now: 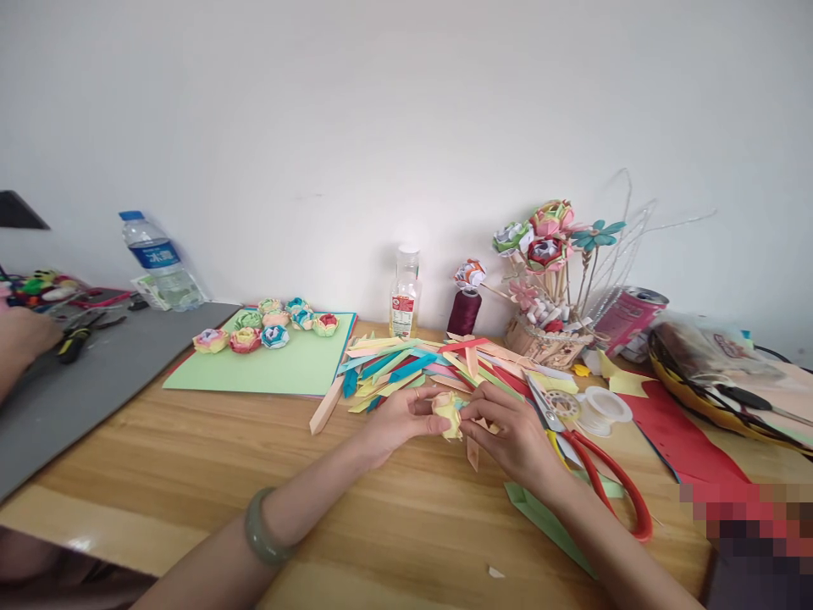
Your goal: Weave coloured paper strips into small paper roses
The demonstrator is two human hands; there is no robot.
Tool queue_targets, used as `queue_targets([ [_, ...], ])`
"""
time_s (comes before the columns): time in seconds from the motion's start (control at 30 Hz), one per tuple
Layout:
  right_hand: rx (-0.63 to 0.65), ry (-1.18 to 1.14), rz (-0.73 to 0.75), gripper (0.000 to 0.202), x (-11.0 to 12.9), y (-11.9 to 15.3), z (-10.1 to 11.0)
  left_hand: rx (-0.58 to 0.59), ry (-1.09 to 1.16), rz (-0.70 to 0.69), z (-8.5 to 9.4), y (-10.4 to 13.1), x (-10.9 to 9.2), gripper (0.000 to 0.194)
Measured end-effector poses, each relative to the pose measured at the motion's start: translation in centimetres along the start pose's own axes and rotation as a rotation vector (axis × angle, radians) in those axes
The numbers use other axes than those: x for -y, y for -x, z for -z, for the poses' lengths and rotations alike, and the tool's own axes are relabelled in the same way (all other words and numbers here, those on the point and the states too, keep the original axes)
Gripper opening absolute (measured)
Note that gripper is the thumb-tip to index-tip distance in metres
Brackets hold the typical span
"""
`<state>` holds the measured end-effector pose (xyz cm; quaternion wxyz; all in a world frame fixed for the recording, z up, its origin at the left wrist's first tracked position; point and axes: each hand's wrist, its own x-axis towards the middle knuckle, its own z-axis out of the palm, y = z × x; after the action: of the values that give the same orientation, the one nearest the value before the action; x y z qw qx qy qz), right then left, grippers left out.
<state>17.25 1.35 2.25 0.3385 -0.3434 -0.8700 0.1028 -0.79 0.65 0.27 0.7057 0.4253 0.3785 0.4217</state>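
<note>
A small yellow paper flower is held between my two hands above the wooden table. My left hand grips its left side with thumb and fingers. On its right side my right hand pinches the edge, close to a bit of light blue paper. Just behind the hands lies a pile of folded paper strips in many colours. To the right, scissors with red handles lie partly behind my right forearm. Several finished paper flowers sit on a green sheet at the left.
A glass bottle, a dark thread spool and a basket of flowers stand along the wall. Clear reels and a pink can are at right. Another person's hand is near pliers on a grey mat.
</note>
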Motion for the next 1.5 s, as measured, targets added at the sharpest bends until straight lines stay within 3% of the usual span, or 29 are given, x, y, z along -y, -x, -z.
queue_targets([
  [0.6,0.047,-0.045,0.031,0.018,-0.3,-0.02,0.35,0.004,0.015,-0.028,0.08,-0.09,-0.31,0.048],
  [0.9,-0.029,-0.053,-0.07,0.015,0.24,0.16,-0.19,0.014,-0.041,-0.035,-0.07,-0.09,0.02,0.049],
  [1.13,0.006,-0.047,0.029,0.017,-0.19,-0.05,0.38,-0.01,0.037,-0.022,0.03,-0.09,-0.34,0.048],
  [1.5,-0.064,-0.018,-0.045,0.011,0.07,0.17,-0.31,0.023,-0.012,-0.033,-0.08,-0.1,0.18,0.048],
])
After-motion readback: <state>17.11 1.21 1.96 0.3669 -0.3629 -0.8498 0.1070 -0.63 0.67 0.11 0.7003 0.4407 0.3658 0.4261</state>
